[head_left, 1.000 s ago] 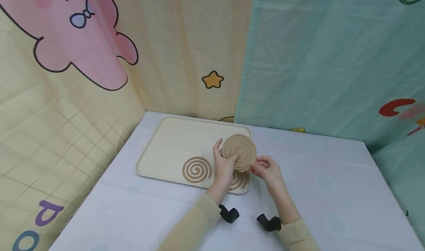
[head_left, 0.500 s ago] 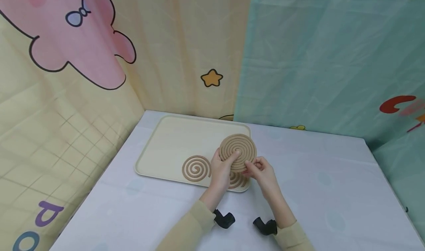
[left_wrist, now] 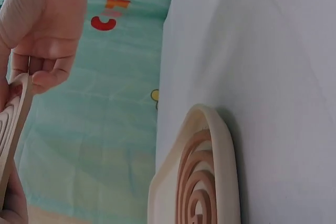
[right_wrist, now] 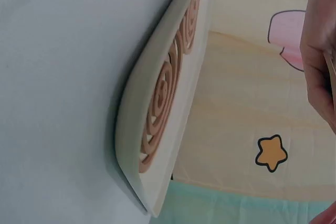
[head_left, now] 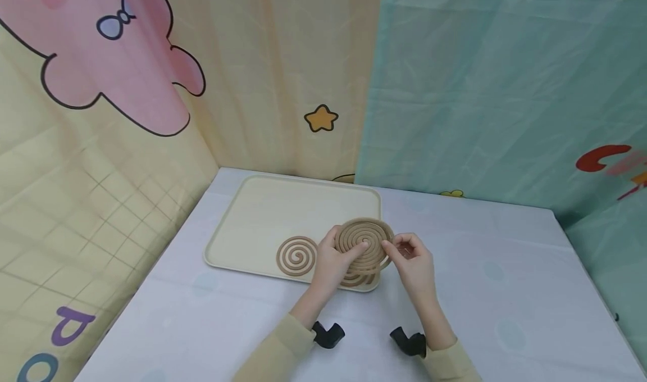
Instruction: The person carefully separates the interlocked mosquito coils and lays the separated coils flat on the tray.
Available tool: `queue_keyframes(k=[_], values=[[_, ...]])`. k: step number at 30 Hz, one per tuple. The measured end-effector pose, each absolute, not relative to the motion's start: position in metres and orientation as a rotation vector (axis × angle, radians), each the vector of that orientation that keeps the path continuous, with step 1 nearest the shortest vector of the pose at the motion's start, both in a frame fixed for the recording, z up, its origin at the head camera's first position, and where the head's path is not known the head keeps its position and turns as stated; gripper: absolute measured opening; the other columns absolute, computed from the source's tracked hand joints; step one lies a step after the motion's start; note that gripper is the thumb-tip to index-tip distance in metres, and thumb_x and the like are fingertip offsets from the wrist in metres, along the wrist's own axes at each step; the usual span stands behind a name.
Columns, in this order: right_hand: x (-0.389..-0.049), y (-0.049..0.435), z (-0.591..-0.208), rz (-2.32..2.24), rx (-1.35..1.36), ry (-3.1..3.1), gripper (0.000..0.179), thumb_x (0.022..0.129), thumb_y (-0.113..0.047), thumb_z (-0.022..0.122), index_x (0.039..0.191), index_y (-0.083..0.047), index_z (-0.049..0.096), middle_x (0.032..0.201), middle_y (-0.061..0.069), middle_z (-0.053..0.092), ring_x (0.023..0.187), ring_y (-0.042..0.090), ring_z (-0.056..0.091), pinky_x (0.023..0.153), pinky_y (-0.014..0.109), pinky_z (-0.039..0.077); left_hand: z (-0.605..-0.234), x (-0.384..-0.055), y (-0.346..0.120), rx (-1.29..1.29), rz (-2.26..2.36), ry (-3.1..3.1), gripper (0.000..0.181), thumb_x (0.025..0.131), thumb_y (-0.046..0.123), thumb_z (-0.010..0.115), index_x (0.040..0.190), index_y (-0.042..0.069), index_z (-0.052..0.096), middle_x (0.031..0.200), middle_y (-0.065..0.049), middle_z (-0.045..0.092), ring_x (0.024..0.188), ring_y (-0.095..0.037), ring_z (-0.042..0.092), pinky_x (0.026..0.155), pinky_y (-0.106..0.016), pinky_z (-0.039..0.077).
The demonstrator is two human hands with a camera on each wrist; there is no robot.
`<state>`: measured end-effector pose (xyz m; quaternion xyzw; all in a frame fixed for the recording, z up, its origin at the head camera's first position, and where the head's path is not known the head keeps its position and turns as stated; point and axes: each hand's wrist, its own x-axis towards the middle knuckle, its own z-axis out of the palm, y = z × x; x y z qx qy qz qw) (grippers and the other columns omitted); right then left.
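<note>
Over the tray's near right corner, a tan, tightly wound mosquito coil [head_left: 361, 233] is held up between both hands. The left hand [head_left: 328, 267] grips its left side, thumb lying on the face near the centre. At the right edge the right hand [head_left: 418, 267] pinches the outer turn between thumb and finger. That outer turn stands slightly apart from the inner windings. From the left wrist view the coil [left_wrist: 17, 116] shows nearly edge-on. A looser single coil [head_left: 296, 255] lies on the tray, and another coil [head_left: 356, 281] beside it is partly hidden below the held one.
The cream rectangular tray [head_left: 263, 208] with a low raised rim rests on a white-covered table [head_left: 485, 292]. Printed curtains [head_left: 480, 90] hang behind and at the sides. Black wrist mounts [head_left: 328, 335] stick out at both sleeve cuffs.
The coil has come down slightly and tilted. Its outer turn now separates from the rest. The right hand has moved from below the lower right edge to the right edge, pinching it.
</note>
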<state>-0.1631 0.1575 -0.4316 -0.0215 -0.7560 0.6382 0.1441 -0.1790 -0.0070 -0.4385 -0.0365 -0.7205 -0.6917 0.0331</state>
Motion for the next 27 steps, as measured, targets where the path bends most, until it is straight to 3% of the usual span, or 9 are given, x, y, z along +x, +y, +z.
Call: queue_keyframes(k=[8, 13, 16, 22, 27], values=[[-0.158, 0.16, -0.421, 1.633, 0.131, -2.221, 0.011, 0.085, -0.006, 0.076, 0.09, -0.002, 0.066, 0.084, -0.004, 0.058, 0.076, 0.005, 0.055, 0.065, 0.013, 0.049, -0.426, -0.169, -0.019, -0.289, -1.974, -2.447, 0.039, 0.082, 0.029, 0.08, 0.115, 0.014, 0.066, 0.105, -0.005, 0.072, 0.093, -0.013, 0.066, 0.078, -0.026, 0.056], [-0.155, 0.155, -0.419, 1.812, 0.092, -2.157, 0.01, 0.085, -0.001, 0.074, 0.09, 0.0, 0.065, 0.088, 0.002, 0.061, 0.075, 0.005, 0.06, 0.063, 0.015, 0.054, -0.422, -0.17, -0.025, -0.172, -2.092, -2.337, 0.042, 0.081, 0.027, 0.082, 0.116, 0.012, 0.064, 0.102, -0.008, 0.069, 0.086, -0.011, 0.064, 0.072, -0.023, 0.056], [-0.152, 0.148, -0.422, 1.97, 0.042, -2.104, 0.011, 0.087, -0.001, 0.072, 0.093, 0.001, 0.063, 0.087, 0.002, 0.062, 0.073, 0.007, 0.064, 0.066, 0.02, 0.058, -0.422, -0.171, -0.025, -0.032, -2.269, -2.167, 0.047, 0.081, 0.023, 0.082, 0.12, 0.01, 0.06, 0.108, -0.011, 0.067, 0.091, -0.014, 0.067, 0.076, -0.024, 0.059], [-0.145, 0.13, -0.436, 2.186, 0.013, -2.075, 0.017, 0.089, -0.004, 0.07, 0.096, 0.005, 0.058, 0.084, 0.0, 0.067, 0.077, 0.011, 0.07, 0.073, 0.028, 0.061, -0.426, -0.167, -0.019, 0.118, -2.476, -1.821, 0.06, 0.085, 0.015, 0.077, 0.137, 0.005, 0.049, 0.134, -0.015, 0.058, 0.123, -0.024, 0.059, 0.097, -0.023, 0.052], [-0.144, 0.128, -0.438, 2.148, -0.028, -2.12, 0.016, 0.089, -0.005, 0.071, 0.097, 0.003, 0.059, 0.087, 0.002, 0.066, 0.079, 0.011, 0.07, 0.074, 0.029, 0.061, -0.43, -0.165, -0.02, 0.043, -2.328, -1.927, 0.06, 0.084, 0.019, 0.078, 0.137, 0.007, 0.053, 0.13, -0.013, 0.062, 0.119, -0.023, 0.062, 0.095, -0.02, 0.053]])
